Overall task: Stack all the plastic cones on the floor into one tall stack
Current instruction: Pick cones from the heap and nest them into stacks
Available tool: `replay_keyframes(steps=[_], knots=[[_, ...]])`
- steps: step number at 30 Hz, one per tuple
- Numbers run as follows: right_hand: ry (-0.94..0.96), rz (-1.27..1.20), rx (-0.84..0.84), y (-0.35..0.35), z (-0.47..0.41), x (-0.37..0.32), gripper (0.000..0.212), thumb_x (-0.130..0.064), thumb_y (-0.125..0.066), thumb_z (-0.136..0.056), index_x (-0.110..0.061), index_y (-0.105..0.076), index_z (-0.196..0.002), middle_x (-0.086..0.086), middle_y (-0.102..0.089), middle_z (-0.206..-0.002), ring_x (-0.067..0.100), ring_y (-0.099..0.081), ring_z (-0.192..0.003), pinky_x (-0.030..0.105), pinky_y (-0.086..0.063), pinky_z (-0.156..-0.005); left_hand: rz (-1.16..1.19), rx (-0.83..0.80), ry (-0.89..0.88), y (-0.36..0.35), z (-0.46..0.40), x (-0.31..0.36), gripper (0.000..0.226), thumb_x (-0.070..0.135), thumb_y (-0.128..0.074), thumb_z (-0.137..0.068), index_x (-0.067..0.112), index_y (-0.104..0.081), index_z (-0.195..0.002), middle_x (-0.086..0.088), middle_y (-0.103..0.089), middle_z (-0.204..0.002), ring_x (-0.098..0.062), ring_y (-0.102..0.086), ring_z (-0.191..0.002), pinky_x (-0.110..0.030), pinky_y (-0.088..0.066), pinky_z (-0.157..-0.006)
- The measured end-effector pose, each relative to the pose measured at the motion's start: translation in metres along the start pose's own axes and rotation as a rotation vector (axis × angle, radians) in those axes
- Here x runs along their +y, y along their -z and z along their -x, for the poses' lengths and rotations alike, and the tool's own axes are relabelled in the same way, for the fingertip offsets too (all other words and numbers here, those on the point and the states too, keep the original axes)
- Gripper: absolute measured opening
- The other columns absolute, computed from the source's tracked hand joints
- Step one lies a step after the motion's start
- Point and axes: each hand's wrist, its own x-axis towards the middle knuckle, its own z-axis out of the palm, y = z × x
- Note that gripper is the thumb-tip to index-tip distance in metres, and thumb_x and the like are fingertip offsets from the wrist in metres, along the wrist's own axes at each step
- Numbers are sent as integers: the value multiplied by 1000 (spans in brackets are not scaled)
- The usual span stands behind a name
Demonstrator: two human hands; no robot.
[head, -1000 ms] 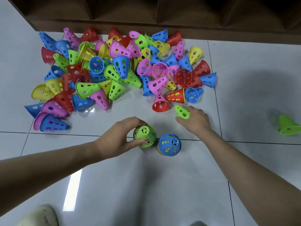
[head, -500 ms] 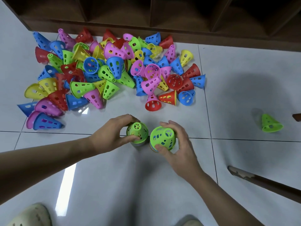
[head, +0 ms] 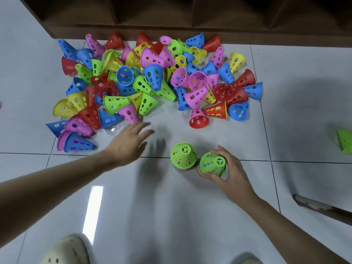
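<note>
Right hand [head: 229, 169] grips the lower-centre green-topped stack [head: 213, 164]; left hand [head: 128, 142], fingers spread, empty, near the upper cone pile [head: 152, 80]

The floor [head: 190, 216] is pale glossy tile with thin dark grout lines, and a bright strip of light reflects off it below the left hand's fingers [head: 142, 128]. Just beyond those fingers lies a big heap of perforated plastic cones [head: 152, 82] — red, blue, green, yellow and pink, most tipped on their sides, reaching back to a dark wooden unit [head: 190, 20]. Two short stacks stand side by side on the tile, each topped by a green cone: one [head: 183, 156] between the two hands, the other [head: 213, 164] under the right hand's fingers [head: 221, 151]. Well out to the right of those fingers a lone green cone [head: 345, 140] lies on its side — nearer, a brown stick [head: 322, 208] rests on the tile. A cream shoe [head: 66, 250] stands at the near edge.
</note>
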Motion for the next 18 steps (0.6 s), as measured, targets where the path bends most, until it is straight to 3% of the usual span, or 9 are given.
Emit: replay_keyframes(steps=[2, 4, 7, 10, 14, 18], knots=[[-6, -2, -1, -1, -1, -1, 66, -36, -82, -76, -50, -46, -130, -20, -42, -150, 0, -32, -140, 24, -29, -111, -192, -32, 63, -1, -9, -34, 63, 8, -70, -81, 19, -53, -141, -18, -41, -154, -39, -37, -141, -52, -29, -116], [-18, -2, -5, -3, -1, 1, 66, -37, -81, -77, -49, -46, -132, -20, -42, -150, 0, -32, -141, 26, -29, -112, -240, -38, 109, 8, -18, -61, 71, 10, -68, -81, 24, -47, -147, -14, -31, -160, -36, -26, -147, -51, -21, -119], [-42, -24, -22, -5, -1, 3, 66, -35, -81, -78, -51, -44, -130, -25, -47, -145, -1, -40, -137, 28, -36, -111, -261, -56, 154, 16, -27, -90, 70, 12, -65, -89, 26, -39, -152, -8, -27, -163, -32, -23, -148, -49, -22, -119], [-83, -52, -36, -6, 0, 2, 64, -29, -82, -79, -52, -45, -126, -30, -58, -126, -4, -58, -115, 25, -46, -99, -318, -120, 144, 12, -31, -99, 67, 9, -57, -95, 27, -32, -155, -8, -24, -165, -32, -26, -147, -49, -25, -118], [-85, -51, -40, -5, 2, 0, 63, -29, -82, -80, -49, -45, -128, -31, -58, -124, -3, -59, -112, 20, -46, -96, -327, -170, 143, 8, -33, -99, 66, 13, -64, -92, 21, -39, -152, -9, -43, -152, -33, -43, -134, -47, -39, -108], [-71, -44, -45, -5, 2, 0, 63, -32, -80, -81, -48, -45, -130, -27, -57, -129, 0, -58, -116, 21, -45, -98, -205, -163, 208, 7, -40, -97, 53, 31, -77, -82, 21, -57, -130, -7, -60, -125, -31, -58, -114, -45, -47, -96]])
